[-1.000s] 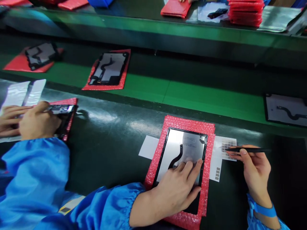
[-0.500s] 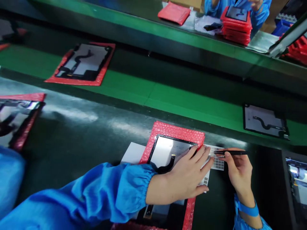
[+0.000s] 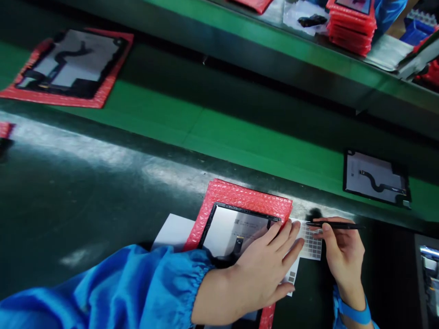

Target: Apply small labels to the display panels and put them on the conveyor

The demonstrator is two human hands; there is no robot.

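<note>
My left hand (image 3: 262, 269) lies flat, fingers stretched, across a display panel (image 3: 222, 226) and the left edge of a sticker sheet (image 3: 313, 244). Under the panel is a red bubble-wrap bag (image 3: 248, 194); the panel's dark ribbon cable is partly hidden by my wrist. In my right hand (image 3: 345, 256) are black tweezers (image 3: 339, 225), pinched between thumb and fingers. Their tips point left over the sheet's small grey squares, close to my left fingertips. Whether the tips grip a sticker is too small to tell.
Beyond the bench edge runs a green conveyor belt (image 3: 219, 132). It carries a display panel on red wrap (image 3: 106, 91) at left and a bare panel (image 3: 373, 178) at right. Red packets (image 3: 353, 29) are stacked on the shelf above. A dark-framed device (image 3: 430, 269) stands at far right.
The view has shifted, and the wrapped panel on the belt now appears further left and larger. My left hand stays on the panel; the tweezers remain over the sticker sheet.
</note>
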